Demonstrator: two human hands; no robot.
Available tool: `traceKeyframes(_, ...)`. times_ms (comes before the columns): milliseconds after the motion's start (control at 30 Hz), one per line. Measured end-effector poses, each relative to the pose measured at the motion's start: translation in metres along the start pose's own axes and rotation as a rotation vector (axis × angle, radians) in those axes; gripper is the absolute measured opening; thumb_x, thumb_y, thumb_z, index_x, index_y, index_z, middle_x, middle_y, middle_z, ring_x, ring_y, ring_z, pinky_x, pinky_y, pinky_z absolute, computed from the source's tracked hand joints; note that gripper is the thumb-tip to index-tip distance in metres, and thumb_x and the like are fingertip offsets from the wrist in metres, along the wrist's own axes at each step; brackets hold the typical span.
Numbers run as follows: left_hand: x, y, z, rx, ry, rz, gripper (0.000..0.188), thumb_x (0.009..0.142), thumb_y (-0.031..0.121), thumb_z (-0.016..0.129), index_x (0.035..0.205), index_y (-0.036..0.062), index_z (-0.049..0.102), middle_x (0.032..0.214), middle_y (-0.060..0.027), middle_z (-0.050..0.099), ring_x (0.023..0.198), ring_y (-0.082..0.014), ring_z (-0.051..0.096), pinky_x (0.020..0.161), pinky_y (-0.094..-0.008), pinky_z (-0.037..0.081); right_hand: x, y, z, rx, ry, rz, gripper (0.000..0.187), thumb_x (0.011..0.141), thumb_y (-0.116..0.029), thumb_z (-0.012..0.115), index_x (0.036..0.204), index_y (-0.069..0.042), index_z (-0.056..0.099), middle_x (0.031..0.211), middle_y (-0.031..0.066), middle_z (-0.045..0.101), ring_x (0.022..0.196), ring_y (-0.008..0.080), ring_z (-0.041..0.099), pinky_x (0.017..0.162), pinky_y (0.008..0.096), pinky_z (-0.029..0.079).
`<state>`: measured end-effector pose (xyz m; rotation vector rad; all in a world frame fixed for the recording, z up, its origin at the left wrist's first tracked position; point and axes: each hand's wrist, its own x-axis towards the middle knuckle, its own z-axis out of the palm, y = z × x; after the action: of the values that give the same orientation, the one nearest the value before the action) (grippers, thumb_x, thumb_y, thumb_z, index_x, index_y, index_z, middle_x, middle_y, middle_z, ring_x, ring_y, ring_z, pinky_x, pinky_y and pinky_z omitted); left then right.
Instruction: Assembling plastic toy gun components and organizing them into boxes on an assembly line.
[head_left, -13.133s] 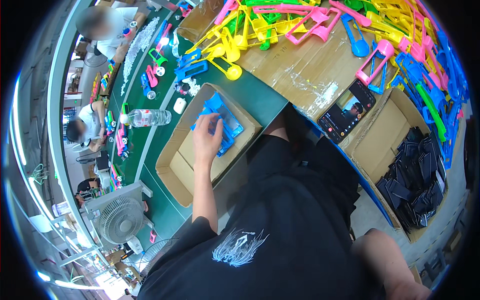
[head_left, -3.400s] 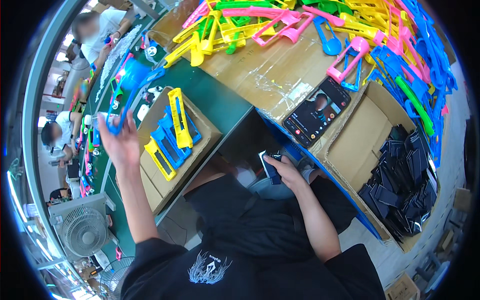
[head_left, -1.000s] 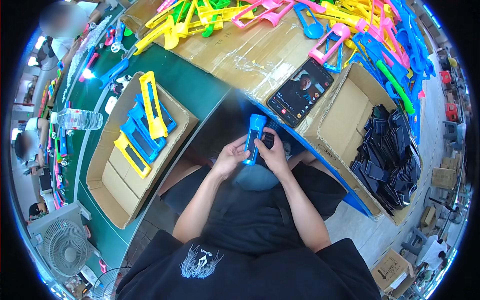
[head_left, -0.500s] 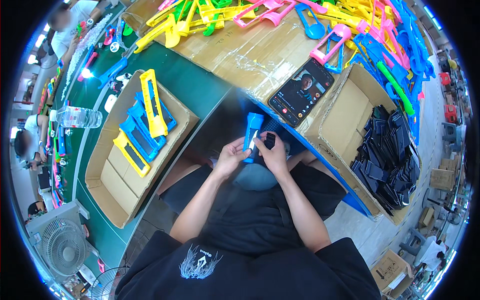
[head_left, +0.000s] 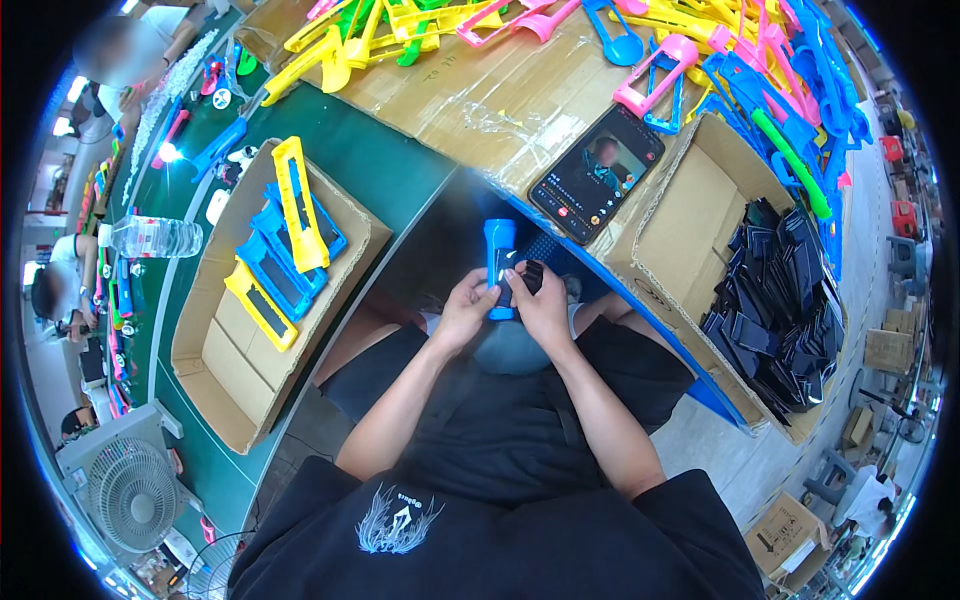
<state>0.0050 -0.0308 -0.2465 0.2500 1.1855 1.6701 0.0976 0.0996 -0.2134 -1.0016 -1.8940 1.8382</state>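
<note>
A blue plastic flashlight-shaped housing (head_left: pixel 498 236) stands roughly upright over my lap, wide round end away from me. My left hand (head_left: pixel 466 312) is closed around its left side, thumb on the front. My right hand (head_left: pixel 542 312) is closed on a few small black panels (head_left: pixel 534 274), with its thumb and fingertips against the housing's right side. A dark panel lies along the housing's front, partly hidden by my fingers; whether it is seated in the frame cannot be told. To the right, a cardboard box (head_left: pixel 690 215) holds many loose black panels (head_left: pixel 765 310).
On the left, a cardboard tray (head_left: pixel 235 375) carries yellow and blue housings (head_left: pixel 285 255) with dark panels fitted. Loose coloured housings (head_left: pixel 420 25) pile up at the back. A lit phone (head_left: pixel 597 172) lies near the table edge. A bottle (head_left: pixel 155 237) and fan (head_left: pixel 130 490) stand left.
The dark panel now covers more of the blue housing's front, and my right fingers have moved in against it. The housing has turned slightly more upright.
</note>
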Motion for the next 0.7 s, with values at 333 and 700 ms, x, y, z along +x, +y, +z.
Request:
traceKeyframes(333, 0.000, 0.002, 0.014, 0.033, 0.016, 0.119, 0.050, 0.102, 0.000, 0.051, 0.149, -0.0005, 0.034, 0.135, -0.0170, 0.062, 0.114, -0.0194, 0.064, 0.099, -0.0336, 0.051, 0.007, 0.015, -0.007, -0.130, -0.032, -0.035, 0.021, 0.088, -0.018, 0.077, 0.093, 0.000, 0.067, 0.075, 0.0041, 0.068, 0.065, 0.0093, 0.063, 0.061, 0.0256, 0.051)
traceKeyframes(700, -0.002, 0.024, 0.014, 0.056, -0.028, 0.011, 0.051, 0.101, 0.002, 0.051, 0.151, 0.0008, 0.039, 0.136, -0.0115, 0.061, 0.122, -0.0161, 0.059, 0.106, -0.0329, 0.046, 0.014, 0.022, -0.013, -0.032, -0.050, -0.086, 0.040, 0.086, -0.014, 0.079, 0.120, -0.001, 0.062, 0.091, 0.0038, 0.069, 0.082, 0.0115, 0.064, 0.077, 0.0272, 0.053)
